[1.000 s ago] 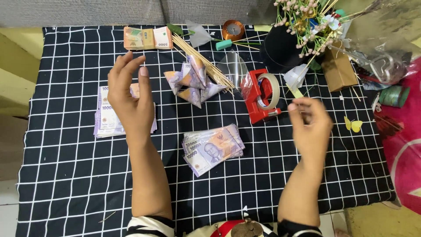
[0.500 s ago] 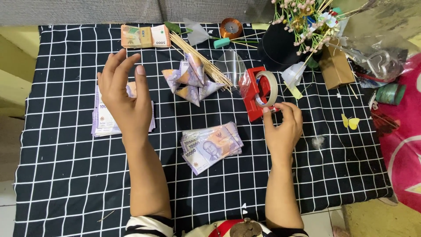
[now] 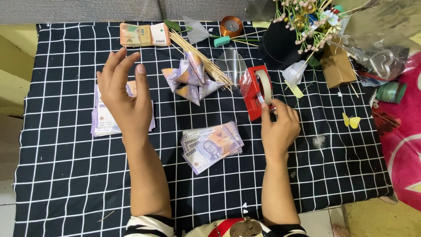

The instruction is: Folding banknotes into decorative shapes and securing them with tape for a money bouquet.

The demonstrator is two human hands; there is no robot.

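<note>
The left hand (image 3: 123, 98) is covering the middle of the flat stack of banknotes (image 3: 100, 120) beneath it. The right hand (image 3: 280, 127) is hiding the front end of the red tape dispenser (image 3: 252, 90), so the fingertip contact cannot be determined. The flower arrangement (image 3: 302, 17) is being cut off by the top edge. The pink item (image 3: 403, 145) is running off the right edge.

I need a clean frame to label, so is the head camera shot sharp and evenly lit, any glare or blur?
Head view: even, soft light, faint shadows; right hand at red tape dispenser and left hand look sharp; slight glare on clear plastic wrap; edges bow slightly.
</note>
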